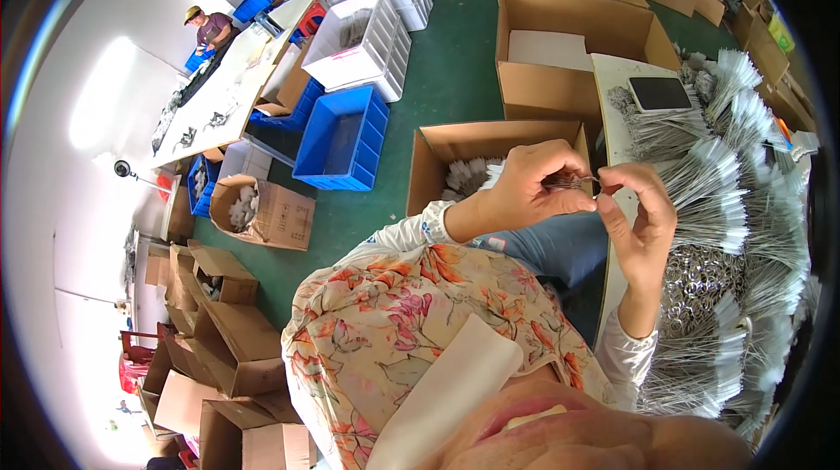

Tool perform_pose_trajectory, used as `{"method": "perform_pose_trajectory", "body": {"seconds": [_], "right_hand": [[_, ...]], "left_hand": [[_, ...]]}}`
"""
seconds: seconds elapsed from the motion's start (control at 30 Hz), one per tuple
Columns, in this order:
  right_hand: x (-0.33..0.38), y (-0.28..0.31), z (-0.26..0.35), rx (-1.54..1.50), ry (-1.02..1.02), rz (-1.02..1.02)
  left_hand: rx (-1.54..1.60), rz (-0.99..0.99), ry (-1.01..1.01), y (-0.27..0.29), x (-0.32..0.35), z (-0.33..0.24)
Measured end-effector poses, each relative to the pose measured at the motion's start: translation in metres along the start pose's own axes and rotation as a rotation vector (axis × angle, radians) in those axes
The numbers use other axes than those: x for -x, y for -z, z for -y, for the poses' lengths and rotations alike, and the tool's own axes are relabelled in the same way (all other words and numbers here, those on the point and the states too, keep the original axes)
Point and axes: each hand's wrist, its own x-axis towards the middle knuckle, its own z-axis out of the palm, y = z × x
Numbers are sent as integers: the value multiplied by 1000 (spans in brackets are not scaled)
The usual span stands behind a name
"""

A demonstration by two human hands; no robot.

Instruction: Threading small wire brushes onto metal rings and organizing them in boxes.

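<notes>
My left hand is closed around several small metal pieces, which look like thin rings or wires and are mostly hidden by the fingers. Facing it, my right hand pinches at a small metal ring between thumb and forefinger, close to the left thumb. Both hands are raised in front of my lap, beside the table's edge. On the table to the right lies a pile of shiny metal rings, with bundles of thin wires with white ends around it.
A dark-screened tablet or phone lies on the white table. Below my hands stands a cardboard box with white-ended bundles inside. Larger cartons, a blue crate and white crates stand farther off. A person works at a far table.
</notes>
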Motion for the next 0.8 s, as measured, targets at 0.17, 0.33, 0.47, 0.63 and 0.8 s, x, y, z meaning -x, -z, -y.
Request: {"method": "perform_pose_trajectory", "body": {"seconds": [0.17, 0.33, 0.47, 0.63, 0.8], "right_hand": [[-3, -1, 12, 253, 132, 59], [0, -3, 9, 222, 109, 11], [0, -3, 9, 238, 139, -38], [2, -4, 10, 324, 240, -100], [2, -4, 13, 391, 386, -129]], "left_hand": [[0, 28, 20, 1, 2, 4], [138, 18, -5, -5, 2, 3], [154, 109, 29, -2, 0, -2], [524, 202, 230, -6, -1, -7], [546, 252, 211, -5, -1, -3]]}}
